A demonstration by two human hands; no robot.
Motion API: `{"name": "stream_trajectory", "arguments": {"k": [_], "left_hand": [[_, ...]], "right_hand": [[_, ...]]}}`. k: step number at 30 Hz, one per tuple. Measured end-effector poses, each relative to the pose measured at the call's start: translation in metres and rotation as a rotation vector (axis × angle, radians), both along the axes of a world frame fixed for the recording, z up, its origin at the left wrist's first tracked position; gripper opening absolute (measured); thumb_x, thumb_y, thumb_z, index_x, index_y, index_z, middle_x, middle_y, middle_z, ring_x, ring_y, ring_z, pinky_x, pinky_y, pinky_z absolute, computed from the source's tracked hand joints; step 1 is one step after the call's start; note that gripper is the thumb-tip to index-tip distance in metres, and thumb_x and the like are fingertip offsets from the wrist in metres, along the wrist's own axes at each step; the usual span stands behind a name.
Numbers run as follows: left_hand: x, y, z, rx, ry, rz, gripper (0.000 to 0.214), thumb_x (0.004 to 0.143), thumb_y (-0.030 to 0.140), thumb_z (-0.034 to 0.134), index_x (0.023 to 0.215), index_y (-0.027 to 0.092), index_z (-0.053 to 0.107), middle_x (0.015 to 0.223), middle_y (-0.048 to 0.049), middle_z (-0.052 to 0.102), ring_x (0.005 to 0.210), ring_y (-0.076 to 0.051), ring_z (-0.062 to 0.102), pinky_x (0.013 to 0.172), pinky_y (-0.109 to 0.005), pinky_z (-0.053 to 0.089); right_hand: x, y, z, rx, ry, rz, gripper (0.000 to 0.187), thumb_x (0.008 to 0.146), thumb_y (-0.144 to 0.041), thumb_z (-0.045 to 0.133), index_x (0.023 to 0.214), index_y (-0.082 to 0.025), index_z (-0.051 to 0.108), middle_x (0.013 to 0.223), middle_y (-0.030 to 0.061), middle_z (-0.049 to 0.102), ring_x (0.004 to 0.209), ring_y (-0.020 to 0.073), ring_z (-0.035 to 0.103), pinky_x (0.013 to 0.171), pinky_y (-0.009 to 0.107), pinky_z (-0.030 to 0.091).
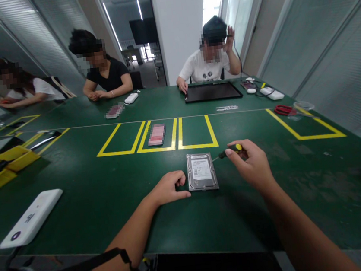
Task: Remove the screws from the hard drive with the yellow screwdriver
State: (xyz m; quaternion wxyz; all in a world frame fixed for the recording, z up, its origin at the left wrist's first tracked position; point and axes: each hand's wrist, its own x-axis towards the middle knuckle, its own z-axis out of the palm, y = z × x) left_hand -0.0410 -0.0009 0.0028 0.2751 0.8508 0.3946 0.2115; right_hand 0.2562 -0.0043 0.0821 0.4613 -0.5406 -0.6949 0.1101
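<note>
A hard disk drive (201, 171) with a white label lies flat on the green table, label side up. To its left rests my left hand (168, 188), thumb stretched out close to the drive's lower left corner and fingers curled apart from it; nothing is held, and whether the thumb touches the drive I cannot tell. My right hand (250, 160) is closed around a screwdriver (226, 153) with a black and yellow handle. The thin shaft points left, its tip at the drive's right edge; the exact contact is too small to make out.
Yellow tape outlines (197, 145) mark the green table (121, 216); a pink phone (157, 134) lies in one. A white power bank (31, 217) and yellow bins (16, 158) are on the left. Red-handled scissors (283, 110) lie right. Three people sit opposite, one at a black panel (213, 91).
</note>
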Motion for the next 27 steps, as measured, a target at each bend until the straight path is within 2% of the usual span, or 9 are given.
{"name": "stream_trajectory", "arguments": {"k": [3,7,13,19,27], "left_hand": [[0.000,0.001,0.000,-0.043,-0.037,0.009,0.039,0.073,0.042,0.079,0.079,0.018,0.049,0.077,0.0038,0.053,0.069,-0.013,0.046,0.062,-0.024,0.033],[0.001,0.001,0.000,-0.069,-0.085,-0.007,0.033,0.077,0.041,0.076,0.082,0.018,0.052,0.079,0.0021,0.055,0.070,-0.013,0.048,0.063,-0.024,0.036],[0.003,0.001,-0.001,-0.049,-0.071,0.003,0.032,0.077,0.041,0.076,0.082,0.018,0.054,0.078,0.0026,0.055,0.069,-0.013,0.048,0.063,-0.024,0.035],[0.003,0.000,0.001,-0.037,-0.075,-0.006,0.032,0.079,0.039,0.076,0.081,0.018,0.053,0.076,0.0037,0.054,0.068,-0.012,0.047,0.062,-0.023,0.033],[0.003,0.001,0.001,-0.030,-0.062,-0.012,0.032,0.079,0.041,0.076,0.081,0.017,0.056,0.077,0.0028,0.056,0.069,-0.013,0.049,0.063,-0.024,0.035]], "right_hand": [[-0.010,-0.002,0.012,0.015,0.039,0.115,0.029,0.095,-0.042,0.052,0.097,-0.016,0.064,0.089,0.0058,0.061,0.072,0.0138,0.056,0.064,0.026,0.044],[-0.025,-0.004,0.023,-0.097,0.101,0.320,0.030,0.099,-0.044,0.047,0.105,-0.017,0.058,0.084,0.0025,0.063,0.068,0.0117,0.058,0.063,0.025,0.043],[-0.052,-0.005,0.033,-0.073,-0.053,0.485,0.028,0.099,-0.040,0.047,0.111,-0.016,0.056,0.082,0.0017,0.062,0.068,0.0121,0.056,0.065,0.025,0.041],[-0.068,-0.002,0.026,-0.049,-0.121,0.570,0.024,0.100,-0.036,0.046,0.109,-0.016,0.056,0.090,0.0034,0.063,0.074,0.0129,0.056,0.069,0.025,0.040],[-0.072,0.001,0.013,-0.054,-0.091,0.591,0.025,0.100,-0.036,0.045,0.109,-0.015,0.055,0.088,0.0036,0.062,0.071,0.0131,0.054,0.068,0.025,0.038]]}}
